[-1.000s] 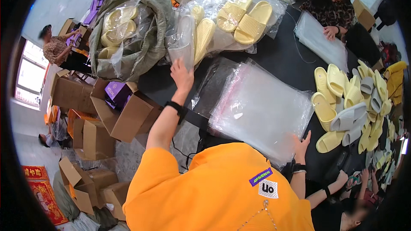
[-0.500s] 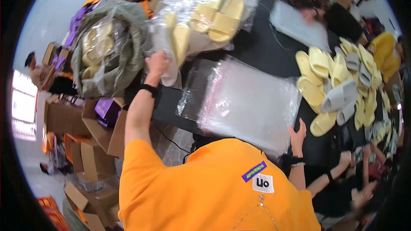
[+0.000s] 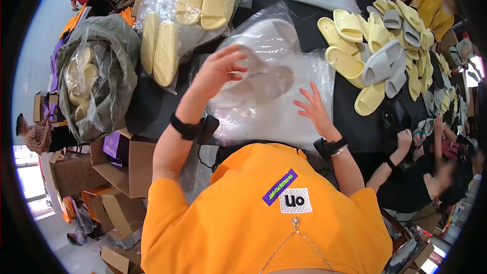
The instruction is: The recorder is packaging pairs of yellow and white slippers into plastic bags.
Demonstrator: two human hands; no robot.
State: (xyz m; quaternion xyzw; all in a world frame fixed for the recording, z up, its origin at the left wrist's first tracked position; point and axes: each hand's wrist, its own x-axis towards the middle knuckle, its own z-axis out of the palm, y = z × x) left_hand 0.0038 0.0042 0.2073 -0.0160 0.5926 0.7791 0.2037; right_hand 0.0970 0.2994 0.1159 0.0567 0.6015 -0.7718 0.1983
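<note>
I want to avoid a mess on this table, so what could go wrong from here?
The blurred bagged grey slippers show over the stack of clear bags, with no firm grip visible from the open left hand or right hand: they might slide and drag bags along. The loose slippers sit close to the stack's right, so anything sliding that way could nudge them.
</note>
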